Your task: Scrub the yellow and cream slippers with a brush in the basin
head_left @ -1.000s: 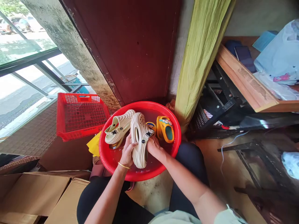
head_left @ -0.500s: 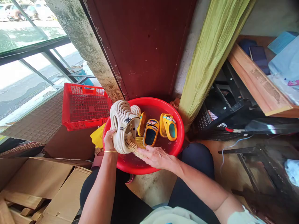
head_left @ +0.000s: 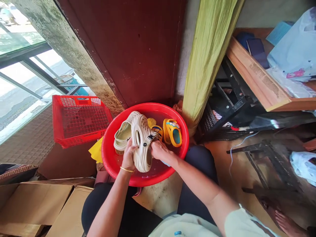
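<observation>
My left hand (head_left: 129,156) grips a beige clog (head_left: 141,144) by its side, above a red basin (head_left: 108,164) of water. My right hand (head_left: 159,149) is at the clog's opening by the strap, its fingers partly inside and hidden, so what they hold does not show. A second beige clog (head_left: 124,131) lies in the basin, left of the held one. Yellow sandals rest at the basin's right side, the nearest one (head_left: 172,131) with a blue-green inside; others are partly covered by the held clog.
A red crate (head_left: 81,121) stands left of the basin, cardboard boxes (head_left: 41,204) at lower left. A maroon door (head_left: 128,49) and green curtain (head_left: 204,56) rise behind. At right are a wooden drawer (head_left: 261,79) and a person's bare foot (head_left: 283,217).
The view has shifted. The held clog has moved right over the yellow sandals, uncovering the second clog. My right hand has gone to the clog's opening, and the bristled brush it held is now hidden.
</observation>
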Tool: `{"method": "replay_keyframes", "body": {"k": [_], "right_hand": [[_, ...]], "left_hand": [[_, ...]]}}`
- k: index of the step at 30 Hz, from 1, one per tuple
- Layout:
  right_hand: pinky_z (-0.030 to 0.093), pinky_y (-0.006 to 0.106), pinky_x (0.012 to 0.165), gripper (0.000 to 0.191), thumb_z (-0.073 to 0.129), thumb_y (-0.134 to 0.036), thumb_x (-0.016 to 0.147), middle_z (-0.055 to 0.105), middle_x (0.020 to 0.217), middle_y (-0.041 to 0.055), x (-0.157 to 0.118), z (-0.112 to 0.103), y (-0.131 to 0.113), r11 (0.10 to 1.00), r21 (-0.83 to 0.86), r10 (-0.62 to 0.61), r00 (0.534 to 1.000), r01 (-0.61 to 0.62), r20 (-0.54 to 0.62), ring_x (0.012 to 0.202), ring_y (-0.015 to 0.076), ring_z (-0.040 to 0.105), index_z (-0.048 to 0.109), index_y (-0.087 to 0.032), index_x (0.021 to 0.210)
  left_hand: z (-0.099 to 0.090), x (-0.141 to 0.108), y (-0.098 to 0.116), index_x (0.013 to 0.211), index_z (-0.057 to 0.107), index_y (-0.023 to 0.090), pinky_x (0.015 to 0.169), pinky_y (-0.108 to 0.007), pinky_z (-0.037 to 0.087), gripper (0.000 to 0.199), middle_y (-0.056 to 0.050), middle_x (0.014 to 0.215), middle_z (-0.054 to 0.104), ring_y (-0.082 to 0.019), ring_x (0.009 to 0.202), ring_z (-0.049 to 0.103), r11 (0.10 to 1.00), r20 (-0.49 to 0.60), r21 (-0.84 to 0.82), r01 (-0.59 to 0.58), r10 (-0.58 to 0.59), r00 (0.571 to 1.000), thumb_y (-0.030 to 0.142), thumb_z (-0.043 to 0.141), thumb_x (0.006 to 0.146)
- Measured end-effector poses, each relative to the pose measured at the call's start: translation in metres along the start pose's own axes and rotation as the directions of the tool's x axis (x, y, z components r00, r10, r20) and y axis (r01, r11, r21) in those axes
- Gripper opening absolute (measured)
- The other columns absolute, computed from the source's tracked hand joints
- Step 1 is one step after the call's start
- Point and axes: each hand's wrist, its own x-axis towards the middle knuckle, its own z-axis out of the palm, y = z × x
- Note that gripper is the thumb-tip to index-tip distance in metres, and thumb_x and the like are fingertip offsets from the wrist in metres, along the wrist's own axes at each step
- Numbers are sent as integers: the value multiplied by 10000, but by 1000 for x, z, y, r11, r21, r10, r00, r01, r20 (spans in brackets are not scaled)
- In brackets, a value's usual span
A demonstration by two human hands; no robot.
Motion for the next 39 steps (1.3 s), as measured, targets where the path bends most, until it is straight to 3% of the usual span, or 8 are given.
{"method": "replay_keyframes", "body": {"k": [6,11,15,20,25,32,36,39], "right_hand": [[536,313,768,457,441,-418,1065,730,1098,100,-54,9,1,967,-69,-244,969,247,49,886,233,714,555,-285,1488],[528,286,720,457,444,-398,1066,715,1008,65,-73,18,11,945,-132,-288,953,299,97,774,191,674,531,-376,1514],[546,310,728,490,454,-398,1060,714,1043,84,-62,23,12,962,-168,-202,975,216,93,782,207,679,484,-364,1547],[551,348,816,478,438,-359,1056,728,1172,136,-19,10,10,997,-75,-25,1000,26,15,966,263,723,501,-267,1521],[480,285,856,326,466,-237,1023,767,1111,177,5,-9,16,990,91,114,993,-110,-37,1055,248,710,739,-104,1143],[412,234,659,417,634,-338,911,745,880,-9,-51,-13,23,966,192,-208,964,175,163,752,170,656,679,-276,1321],[416,223,630,524,672,-379,886,732,868,-24,-67,-31,45,960,264,-149,964,88,222,699,154,631,638,-303,1404],[457,230,678,559,662,-386,906,749,949,-2,-64,-48,62,951,310,-11,996,-18,89,753,158,652,601,-260,1447]], "left_hand": [[-25,27,33,1165,723,156,981,-416,579,499,-70,1010,794,-308,1045,736,991,-163,-107,-80,62,985,334,680,700],[-35,32,41,1098,740,138,1020,-479,571,455,-87,957,796,-359,1103,722,994,-186,-104,-44,24,982,354,668,705],[-22,28,29,1163,721,164,1055,-477,553,498,-81,1009,795,-358,1159,703,990,-148,-121,-66,48,988,307,676,688],[-1,14,10,1205,702,178,1007,-452,575,542,-90,1080,783,-345,1133,714,996,-51,-84,-11,7,999,301,712,677],[8,2,-1,1216,684,193,952,-394,589,565,-78,1117,769,-303,1074,727,995,74,21,96,-97,993,240,760,658],[-7,30,30,1070,713,195,948,-370,569,439,-48,1043,771,-279,1037,718,994,-126,-29,-105,101,987,296,726,643],[-14,43,45,1055,709,197,1006,-343,527,395,-40,1054,760,-246,1060,696,970,-79,1,-244,243,967,290,718,672],[-16,55,46,1072,704,192,1026,-346,509,381,-50,1058,752,-250,1095,680,950,-65,33,-311,312,948,323,706,714]]}}
